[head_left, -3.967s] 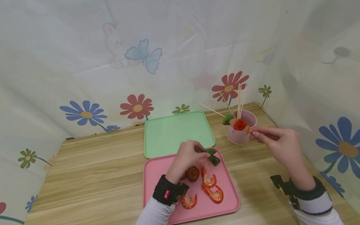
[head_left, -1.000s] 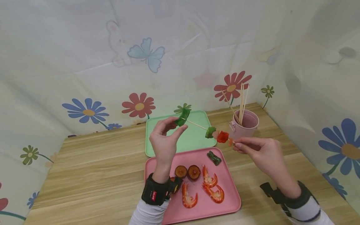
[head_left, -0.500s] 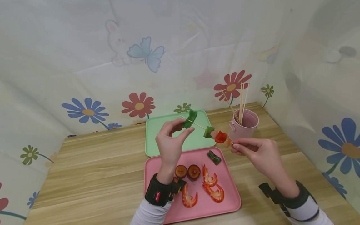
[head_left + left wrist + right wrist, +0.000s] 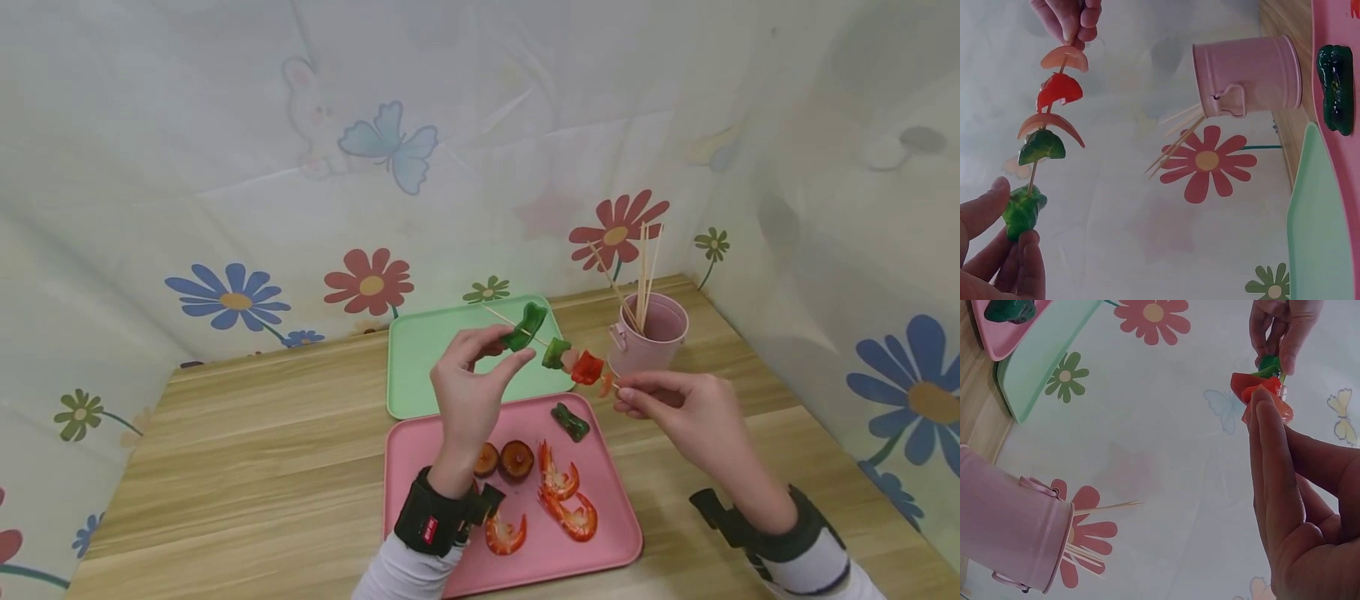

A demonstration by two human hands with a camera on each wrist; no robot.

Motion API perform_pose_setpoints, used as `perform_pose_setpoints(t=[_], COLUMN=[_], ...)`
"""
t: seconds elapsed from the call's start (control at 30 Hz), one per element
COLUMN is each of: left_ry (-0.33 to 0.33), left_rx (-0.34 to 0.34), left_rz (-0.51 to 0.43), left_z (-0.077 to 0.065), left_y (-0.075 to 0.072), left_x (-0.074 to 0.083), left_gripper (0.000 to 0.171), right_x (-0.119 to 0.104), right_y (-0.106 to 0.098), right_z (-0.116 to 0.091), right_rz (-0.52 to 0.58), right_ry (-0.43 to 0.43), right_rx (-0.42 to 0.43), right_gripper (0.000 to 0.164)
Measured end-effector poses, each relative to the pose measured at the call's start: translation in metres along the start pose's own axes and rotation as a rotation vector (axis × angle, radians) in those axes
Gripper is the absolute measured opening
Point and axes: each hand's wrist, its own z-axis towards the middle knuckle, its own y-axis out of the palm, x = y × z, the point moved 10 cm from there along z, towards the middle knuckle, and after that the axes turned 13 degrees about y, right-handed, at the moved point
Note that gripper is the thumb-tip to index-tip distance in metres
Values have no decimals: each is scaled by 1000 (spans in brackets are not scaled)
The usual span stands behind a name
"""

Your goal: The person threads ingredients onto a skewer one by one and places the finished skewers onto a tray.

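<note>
My left hand (image 4: pixel 468 392) pinches a green pepper piece (image 4: pixel 527 327) between thumb and fingers. A wooden skewer (image 4: pixel 1033 170) runs through this piece, its bare tip sticking out beyond it over the green tray. My right hand (image 4: pixel 697 412) pinches the skewer's other end. Along the stick from the right hand sit a thin orange slice (image 4: pixel 1065 58), a red pepper piece (image 4: pixel 587 367), a pinkish slice (image 4: pixel 570 360) and another green pepper piece (image 4: pixel 555 353). A stretch of bare stick separates the two green pieces. In the right wrist view, the fingers hide much of the skewer.
A pink tray (image 4: pixel 600 558) bears shrimp (image 4: pixel 573 517), mushroom-like brown rounds (image 4: pixel 516 461) and a dark green pepper piece (image 4: pixel 571 422). Behind it lies a green tray (image 4: pixel 420 358). A pink bucket (image 4: pixel 637 354) with several skewers (image 4: pixel 642 267) stands at the back right.
My left hand has lifted a green pepper piece off the pink tray and onto the skewer tip. It has since slid the piece rightward along the stick. The right hand moved left from the bucket.
</note>
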Motion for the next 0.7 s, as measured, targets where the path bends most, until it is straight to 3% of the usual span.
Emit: perform_pose_setpoints(t=[0.7], left_ry=[-12], left_rx=[-83], left_rz=[31], left_z=[-11], left_y=[22], left_x=[1], left_gripper=[31], right_x=[0], right_y=[0], right_z=[0], right_rz=[23], right_ry=[-36], right_rx=[5], right_gripper=[16])
